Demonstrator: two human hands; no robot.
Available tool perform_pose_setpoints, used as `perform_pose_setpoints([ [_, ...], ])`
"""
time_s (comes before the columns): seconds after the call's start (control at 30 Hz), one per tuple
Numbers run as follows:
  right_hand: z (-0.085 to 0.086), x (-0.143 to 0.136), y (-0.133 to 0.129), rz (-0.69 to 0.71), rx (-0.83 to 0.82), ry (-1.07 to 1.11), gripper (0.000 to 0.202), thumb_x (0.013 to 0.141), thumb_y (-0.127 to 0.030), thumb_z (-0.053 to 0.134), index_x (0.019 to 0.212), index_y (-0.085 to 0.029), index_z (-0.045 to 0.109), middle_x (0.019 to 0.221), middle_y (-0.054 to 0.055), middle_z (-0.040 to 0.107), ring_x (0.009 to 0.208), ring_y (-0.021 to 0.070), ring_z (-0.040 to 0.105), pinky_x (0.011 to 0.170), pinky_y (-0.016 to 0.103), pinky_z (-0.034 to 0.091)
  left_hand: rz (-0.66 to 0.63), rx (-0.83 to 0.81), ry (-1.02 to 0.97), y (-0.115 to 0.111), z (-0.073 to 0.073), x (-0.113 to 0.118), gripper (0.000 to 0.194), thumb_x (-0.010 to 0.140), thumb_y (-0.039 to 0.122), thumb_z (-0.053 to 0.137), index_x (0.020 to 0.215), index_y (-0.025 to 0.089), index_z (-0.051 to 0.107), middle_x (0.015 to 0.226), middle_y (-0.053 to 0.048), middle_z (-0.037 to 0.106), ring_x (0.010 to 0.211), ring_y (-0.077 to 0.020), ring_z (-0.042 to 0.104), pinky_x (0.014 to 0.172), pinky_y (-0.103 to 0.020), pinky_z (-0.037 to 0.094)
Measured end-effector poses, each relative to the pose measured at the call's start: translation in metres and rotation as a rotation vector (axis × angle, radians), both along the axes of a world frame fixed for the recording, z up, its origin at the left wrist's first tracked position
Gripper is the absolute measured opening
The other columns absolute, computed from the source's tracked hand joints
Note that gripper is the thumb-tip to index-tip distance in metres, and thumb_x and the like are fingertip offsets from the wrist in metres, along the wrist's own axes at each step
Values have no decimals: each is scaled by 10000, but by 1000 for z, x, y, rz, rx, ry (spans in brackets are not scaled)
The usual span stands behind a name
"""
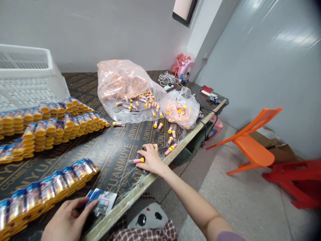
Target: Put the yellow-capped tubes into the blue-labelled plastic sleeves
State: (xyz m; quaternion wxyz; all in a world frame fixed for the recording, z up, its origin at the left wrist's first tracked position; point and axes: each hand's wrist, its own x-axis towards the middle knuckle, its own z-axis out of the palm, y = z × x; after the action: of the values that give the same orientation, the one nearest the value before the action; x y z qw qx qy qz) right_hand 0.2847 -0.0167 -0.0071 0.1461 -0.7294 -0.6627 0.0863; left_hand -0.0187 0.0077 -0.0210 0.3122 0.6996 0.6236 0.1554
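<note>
Purple sleeve (pixel 229 236); checked garment (pixel 145 235), 2 cartoon eyes (pixel 141 220).

The right arm reaches forward, its hand (pixel 151 159) palm-down; the left hand (pixel 70 217) pinches with thumb and fingers.

The dark tabletop (pixel 107 147) carries gold capitals in repeated lines: "JUNYUANMUYE", whole or cut off, runs across its middle and towards its left side. Smaller gold lettering between those lines reads "COMBI CORE", with "WBP COMBI" beside the name nearer the wooden front edge (pixel 132 196). Print on the blue-and-yellow packs (pixel 59 184), the flat packets (pixel 105 202) by the front edge and the small yellow-capped tubes (pixel 136 161) is too small or blurred to read
</note>
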Motion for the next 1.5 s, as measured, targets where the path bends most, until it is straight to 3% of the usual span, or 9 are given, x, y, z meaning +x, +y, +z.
perform_pose_setpoints([
  [0.13, 0, -15, -7, 102, -3, 21, 529, 650, -498, 749, 1091, -228, 634, 1247, 107, 488, 1192, 262, 391, 1007, 445, 247, 19, -21, 79, -4, 12, 8, 302, 690, 518, 583, 717, 231, 672, 679, -36, 665, 641, -229, 610, 613, -311, 446],
  [0.3, 2, -26, -16, 130, 39, 71, 654, 648, -386, 773, 1233, -228, 526, 1373, 145, 391, 1291, 287, 317, 1042, 487, 215, 84, -2, 34, -6, 17, 8, 276, 669, 498, 591, 712, 235, 663, 743, -29, 704, 710, -247, 636, 662, -318, 443],
  [0.57, -2, -32, -21, 117, 133, 39, 172, 715, -242, 688, 868, -192, 631, 1298, 124, 494, 1313, 282, 310, 1057, 493, 185, 95, 10, -57, -8, 15, 9, 330, 627, 529, 617, 720, 213, 632, 766, -40, 683, 735, -246, 623, 712, -333, 439],
  [0.7, 6, -38, -21, 104, 252, 245, 127, 716, -196, 662, 840, -192, 634, 1121, 81, 627, 1171, 268, 482, 996, 464, 305, 236, -7, -294, -10, 24, 15, 360, 567, 526, 694, 696, 203, 603, 712, -18, 664, 694, -212, 613, 669, -298, 455],
  [0.8, 16, -48, -24, 85, 282, 477, 122, 764, -181, 613, 886, -177, 620, 897, 45, 670, 876, 196, 610, 814, 352, 460, 336, -168, -615, -13, 31, 22, 370, 560, 470, 755, 703, 191, 558, 592, 26, 620, 598, -152, 590, 597, -245, 462],
  [0.87, 19, -56, -25, 65, 249, 655, 134, 797, -222, 611, 923, -178, 617, 877, 39, 662, 772, 167, 618, 692, 292, 496, 439, -279, -820, -12, 33, 26, 405, 529, 416, 797, 774, 168, 592, 600, 19, 650, 572, -130, 591, 604, -240, 487],
  [1.03, 18, -74, -31, 40, 251, 940, 170, 819, -259, 627, 984, -223, 647, 1005, 48, 615, 945, 174, 599, 787, 284, 525, 649, -402, -1099, -8, 34, 33, 441, 437, 340, 861, 753, 107, 661, 647, -20, 680, 537, -100, 590, 565, -226, 516],
  [1.13, 18, -84, -39, 75, 288, 937, 206, 850, -214, 582, 1041, -254, 648, 1077, 56, 575, 1033, 179, 561, 816, 285, 526, 688, -421, -1181, -10, 36, 33, 388, 435, 318, 869, 696, 109, 671, 639, -7, 663, 547, -89, 583, 546, -211, 518],
  [1.5, 27, -100, -49, 204, 493, 708, 414, 836, -59, 532, 1191, -259, 602, 1041, 66, 589, 979, 179, 581, 877, 335, 503, 783, -351, -1164, -13, 35, 27, 374, 450, 371, 860, 637, 100, 681, 601, 4, 650, 550, -84, 575, 567, -203, 513],
])
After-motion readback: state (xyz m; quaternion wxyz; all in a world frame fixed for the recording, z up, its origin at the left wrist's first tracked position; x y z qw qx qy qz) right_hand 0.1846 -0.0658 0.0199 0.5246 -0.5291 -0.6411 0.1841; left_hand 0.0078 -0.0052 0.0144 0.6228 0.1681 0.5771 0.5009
